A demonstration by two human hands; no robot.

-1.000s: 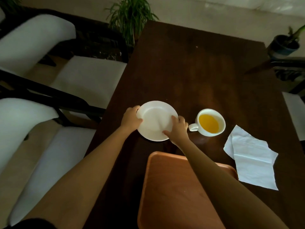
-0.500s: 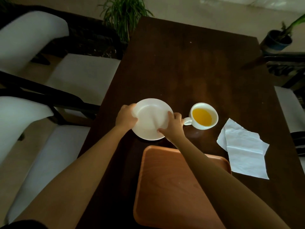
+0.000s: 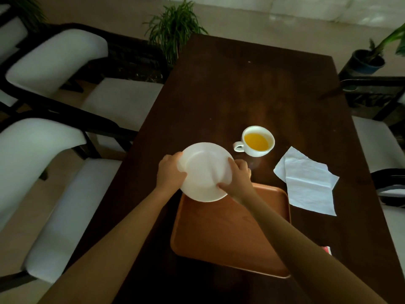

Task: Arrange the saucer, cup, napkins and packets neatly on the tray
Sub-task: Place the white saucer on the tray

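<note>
Both hands hold the white saucer [image 3: 203, 170] by its rim, tilted and lifted over the far edge of the orange-brown tray [image 3: 221, 233]. My left hand [image 3: 169, 171] grips its left side and my right hand [image 3: 237, 179] grips its right side. A white cup [image 3: 258, 140] with yellow liquid stands on the dark table beyond the tray, handle to the left. White napkins [image 3: 306, 183] lie unfolded to the right of the tray. A small red and white packet corner [image 3: 327, 249] shows past my right forearm.
The dark wooden table [image 3: 241, 84] stretches away from me. White-cushioned chairs [image 3: 54, 69] stand along its left side and another chair [image 3: 381, 150] on the right. Potted plants [image 3: 173, 29] stand past the far end.
Both hands have lifted the saucer off the table and brought it toward me, so it now overlaps the tray's far edge. The cup and napkins have stayed put.
</note>
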